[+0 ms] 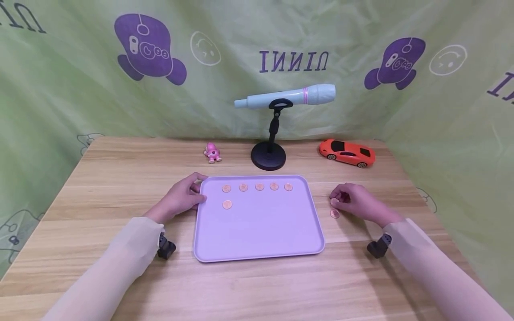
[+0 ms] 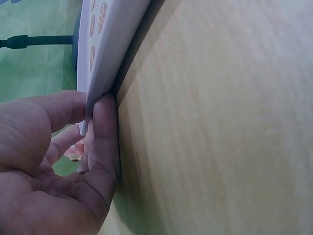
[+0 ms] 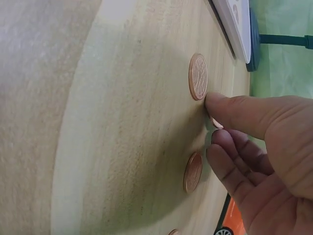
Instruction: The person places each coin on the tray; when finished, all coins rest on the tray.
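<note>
A light purple tray (image 1: 261, 232) lies on the wooden table, with a row of several copper coins (image 1: 259, 187) along its far side and a single coin (image 1: 227, 204) below the row's left end. My left hand (image 1: 182, 196) grips the tray's left edge; the thumb is on the rim and a finger is tucked beneath it (image 2: 105, 117). To the right of the tray, my right hand (image 1: 357, 201) pinches a copper coin (image 3: 216, 123) between thumb and fingertips, low over the table. Two other coins lie beside those fingertips, one nearer the tray (image 3: 198, 77) and one beyond (image 3: 193, 172).
Behind the tray a light blue microphone (image 1: 289, 96) rests on a black stand (image 1: 268, 156). A small pink figurine (image 1: 212, 153) stands at the back left, an orange toy car (image 1: 347, 153) at the back right. A green printed cloth (image 1: 233, 120) hangs behind the table.
</note>
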`<state>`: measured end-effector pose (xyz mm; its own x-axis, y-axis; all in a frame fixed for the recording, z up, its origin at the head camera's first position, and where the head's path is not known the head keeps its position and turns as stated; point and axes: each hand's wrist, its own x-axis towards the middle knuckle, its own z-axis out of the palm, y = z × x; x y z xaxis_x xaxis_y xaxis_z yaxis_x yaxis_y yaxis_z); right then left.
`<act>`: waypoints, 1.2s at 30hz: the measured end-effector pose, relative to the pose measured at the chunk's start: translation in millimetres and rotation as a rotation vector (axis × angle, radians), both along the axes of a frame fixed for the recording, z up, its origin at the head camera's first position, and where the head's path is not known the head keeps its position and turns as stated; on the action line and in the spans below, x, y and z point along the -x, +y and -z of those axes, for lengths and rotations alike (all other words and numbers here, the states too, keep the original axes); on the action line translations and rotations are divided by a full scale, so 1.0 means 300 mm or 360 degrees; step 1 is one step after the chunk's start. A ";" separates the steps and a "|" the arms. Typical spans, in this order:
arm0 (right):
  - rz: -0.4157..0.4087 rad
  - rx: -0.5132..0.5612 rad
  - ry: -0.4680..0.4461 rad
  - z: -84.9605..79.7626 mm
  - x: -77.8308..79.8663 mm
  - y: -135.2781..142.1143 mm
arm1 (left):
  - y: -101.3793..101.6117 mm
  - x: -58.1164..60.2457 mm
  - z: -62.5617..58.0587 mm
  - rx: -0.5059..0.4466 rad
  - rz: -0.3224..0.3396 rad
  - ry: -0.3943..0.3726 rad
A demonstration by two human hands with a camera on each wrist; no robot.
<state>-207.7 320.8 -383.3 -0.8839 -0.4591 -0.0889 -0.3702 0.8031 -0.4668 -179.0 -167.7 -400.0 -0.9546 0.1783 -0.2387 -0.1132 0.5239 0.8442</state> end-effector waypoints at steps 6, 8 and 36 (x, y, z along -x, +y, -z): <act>0.0005 0.0047 0.0047 -0.008 0.003 -0.005 | -0.003 -0.002 -0.001 0.0006 -0.0003 -0.0002; 0.0027 0.0076 0.0045 -0.008 0.002 -0.006 | -0.005 -0.003 -0.001 0.0010 0.0000 0.0005; 0.0198 0.0859 -0.0445 0.005 0.028 -0.427 | -0.003 0.000 -0.002 0.0004 0.0000 0.0013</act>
<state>-216.2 192.7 -384.8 -0.9104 -0.3992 -0.1088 -0.0941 0.4559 -0.8850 -178.9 -168.5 -399.4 -0.9565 0.1779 -0.2312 -0.1062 0.5260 0.8439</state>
